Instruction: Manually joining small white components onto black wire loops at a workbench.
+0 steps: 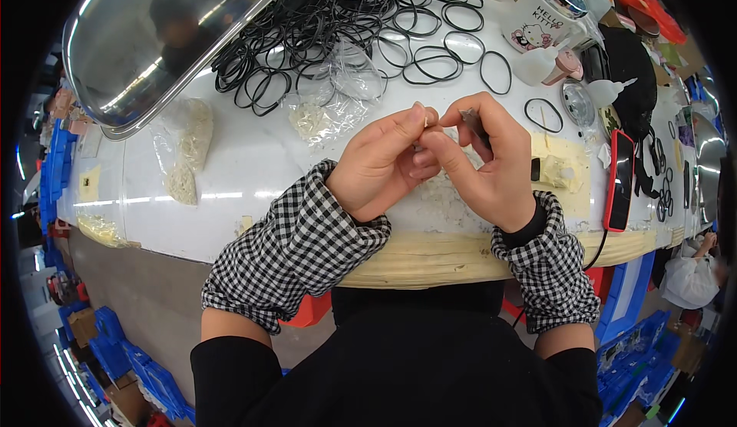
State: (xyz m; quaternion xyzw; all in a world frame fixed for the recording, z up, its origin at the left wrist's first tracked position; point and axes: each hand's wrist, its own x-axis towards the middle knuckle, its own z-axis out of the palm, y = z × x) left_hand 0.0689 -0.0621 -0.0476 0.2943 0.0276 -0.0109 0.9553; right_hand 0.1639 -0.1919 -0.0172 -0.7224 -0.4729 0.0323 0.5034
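My left hand (384, 162) is closed in a pinch, thumb against fingers, on a tiny pale piece (427, 122) whose kind is too small to make out. Fingertips of my right hand (497, 170) meet it there, thumb and index finger close to the piece. A small dark grey metal tool (476, 126) is tucked inside the right hand, partly hidden by the fingers. Below the hands, small off-white bits (445, 203) lie scattered on the white table (284, 174). Just beyond the left hand lies an opened clear plastic bag (330, 105) with similar off-white bits.
A big heap of black rubber rings (322, 24) covers the far middle, beside a shiny metal bowl (176, 43). Another bag of off-white bits (188, 147) lies left. Rightward are a cup (537, 20), yellowish tape (564, 170) and a red-cased phone (620, 181) on a cable.
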